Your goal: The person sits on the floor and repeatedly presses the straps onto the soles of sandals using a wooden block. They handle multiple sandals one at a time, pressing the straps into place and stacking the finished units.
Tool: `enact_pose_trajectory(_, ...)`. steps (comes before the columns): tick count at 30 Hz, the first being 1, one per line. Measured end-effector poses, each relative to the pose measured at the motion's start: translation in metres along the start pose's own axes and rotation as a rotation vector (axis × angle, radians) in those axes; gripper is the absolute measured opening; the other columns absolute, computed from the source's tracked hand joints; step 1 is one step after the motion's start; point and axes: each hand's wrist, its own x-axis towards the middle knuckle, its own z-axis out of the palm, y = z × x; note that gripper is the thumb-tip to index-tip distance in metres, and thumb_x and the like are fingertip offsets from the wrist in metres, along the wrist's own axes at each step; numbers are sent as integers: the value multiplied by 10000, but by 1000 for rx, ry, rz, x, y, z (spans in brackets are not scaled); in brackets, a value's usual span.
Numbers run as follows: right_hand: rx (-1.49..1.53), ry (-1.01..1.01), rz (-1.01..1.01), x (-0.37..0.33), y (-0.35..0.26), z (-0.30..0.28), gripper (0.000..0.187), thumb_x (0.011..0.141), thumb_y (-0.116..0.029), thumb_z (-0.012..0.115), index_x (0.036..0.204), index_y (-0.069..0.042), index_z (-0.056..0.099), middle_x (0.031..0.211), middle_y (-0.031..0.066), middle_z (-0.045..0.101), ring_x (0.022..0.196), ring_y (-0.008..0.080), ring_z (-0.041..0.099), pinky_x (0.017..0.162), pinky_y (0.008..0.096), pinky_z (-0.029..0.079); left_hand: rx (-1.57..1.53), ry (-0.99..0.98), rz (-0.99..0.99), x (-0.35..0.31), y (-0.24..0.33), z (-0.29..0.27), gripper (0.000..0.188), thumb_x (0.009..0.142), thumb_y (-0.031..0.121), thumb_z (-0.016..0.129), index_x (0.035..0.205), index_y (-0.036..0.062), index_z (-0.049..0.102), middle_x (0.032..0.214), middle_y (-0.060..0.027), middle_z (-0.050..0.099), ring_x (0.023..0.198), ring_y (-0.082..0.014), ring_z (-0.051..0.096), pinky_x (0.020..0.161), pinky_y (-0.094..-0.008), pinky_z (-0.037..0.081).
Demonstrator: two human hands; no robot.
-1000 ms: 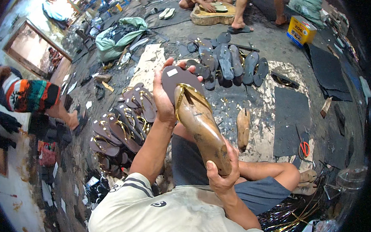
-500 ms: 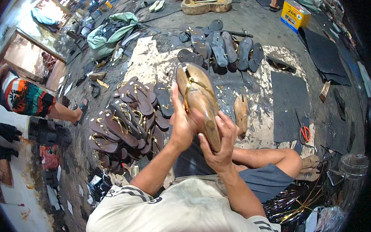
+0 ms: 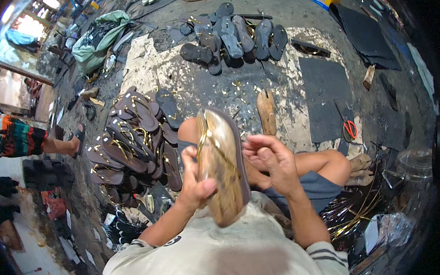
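My left hand [image 3: 195, 186] grips a wooden shoe last [image 3: 222, 195] by its left side, over my lap. A brown thong sandal [image 3: 239, 161] is fitted on the last, its thin gold straps lying across the wood. My right hand [image 3: 277, 166] is just right of the sandal, fingers apart and holding nothing; it looks a little blurred. Ahead of my lap a second wooden last [image 3: 267, 112] lies on the floor. To my left is a heap of brown sandals [image 3: 129, 144] with gold straps.
Several dark sandals [image 3: 232, 37] lie farther ahead. Scissors with orange handles [image 3: 350, 129] rest beside a black sheet [image 3: 326, 96] on the right. A green sack [image 3: 91, 54] sits at the far left. Another person's leg [image 3: 60, 146] stands at the left.
The last with the sandal has come closer to my body and turned, its toe still pointing away. My right hand has let go of its heel end and opened to the right.
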Motion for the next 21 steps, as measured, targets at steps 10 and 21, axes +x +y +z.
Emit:
enact_pose_trajectory(10, 230, -71, 592, -84, 46, 13, 439, 1064, -394, 459, 706, -142, 442, 604, -74, 364, 514, 39, 283, 464, 230, 233, -159, 178, 29, -46, -8, 1, 930, 643, 450, 874, 1269, 212, 229, 1333, -162, 377, 1249, -331, 486, 1043, -475, 475)
enact_pose_trajectory(21, -219, -328, 274, -63, 45, -28, 444, 1045, -401, 503, 1046, 19, 648, 915, 68, 665, 846, 167, 617, 791, 337, 493, 5, 20, -17, -48, 9, -11, 936, 720, 321, 877, 1308, 243, 153, 1367, -158, 330, 1294, -308, 423, 1043, -478, 449)
